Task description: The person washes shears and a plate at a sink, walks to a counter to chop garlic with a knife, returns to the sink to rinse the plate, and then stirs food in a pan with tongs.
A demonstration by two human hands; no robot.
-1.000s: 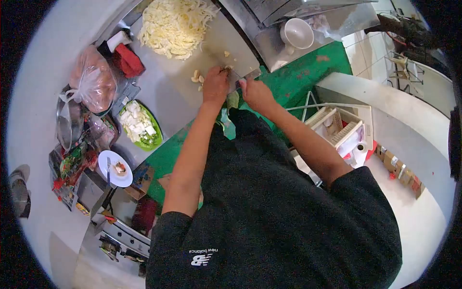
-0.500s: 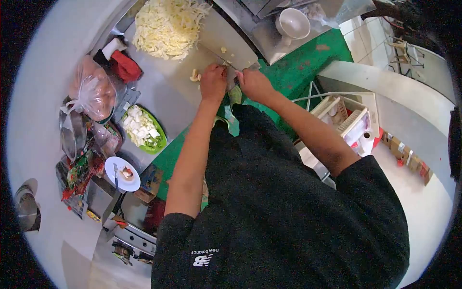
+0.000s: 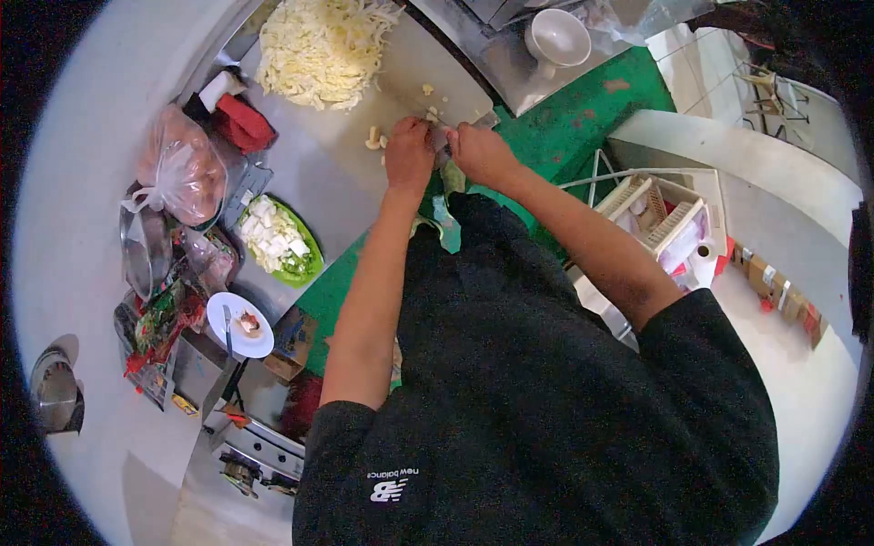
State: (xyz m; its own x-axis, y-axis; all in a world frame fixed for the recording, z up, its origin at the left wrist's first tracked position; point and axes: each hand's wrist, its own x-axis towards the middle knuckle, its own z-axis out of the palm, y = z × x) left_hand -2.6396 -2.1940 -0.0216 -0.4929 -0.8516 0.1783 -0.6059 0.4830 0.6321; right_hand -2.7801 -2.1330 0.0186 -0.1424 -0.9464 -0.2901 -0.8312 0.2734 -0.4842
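Left arm pose: reaches up from the lower edge of the view, forearm nearly straight, to the near right part of the pale board (image 3: 319, 182); the wrist bends so the fingers point down at it.
Right arm pose: bent at the elbow, forearm slanting in over the green surface (image 3: 583, 109) to the board's right edge, close beside the other hand.
On the board: a large heap of pale shreds (image 3: 319, 55) fills its far end, beyond both hands; a green dish (image 3: 315, 266) of white chunks sits at its left edge.
Left of the board: a red cloth (image 3: 244, 123), a clear bag of round brownish items (image 3: 182, 173), and a white plate (image 3: 258, 344) with a utensil and food scraps.
Right of the board: a white bowl (image 3: 558, 38) on metal, and a cream rack (image 3: 674, 223) farther off.
Small pale pieces (image 3: 374, 136): on the board, just beside and beyond the left hand, nearest its fingers.
Left hand (image 3: 410, 153): fingers curled and bunched downward near the blade; what lies beneath them is hidden.
Right hand (image 3: 478, 153): closed around the handle of a knife (image 3: 441, 138), blade between the hands.
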